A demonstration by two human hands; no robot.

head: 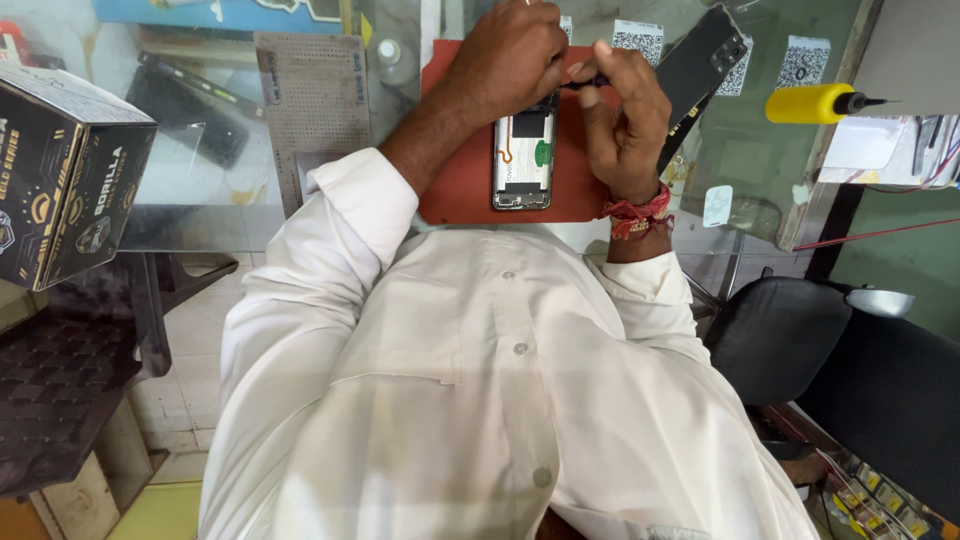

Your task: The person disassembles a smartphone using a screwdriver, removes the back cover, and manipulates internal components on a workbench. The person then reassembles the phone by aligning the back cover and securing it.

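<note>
White shirt (480, 400) is filling the near view. Right hand (622, 120) is pinching a thin dark tool (585, 84); left hand (510, 55) is pressing curled fingers on the opened phone (523, 160), lying on the red mat (460, 190). Probably light, stiff, fragile inside: best gripped by its edges.

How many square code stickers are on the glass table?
3 show: one above the right hand, one beside the black phone cover, one near the yellow tool. Hands may hide more.

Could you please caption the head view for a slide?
Left hand steadies an opened phone on a red mat while right hand works a thin dark tool.
</note>
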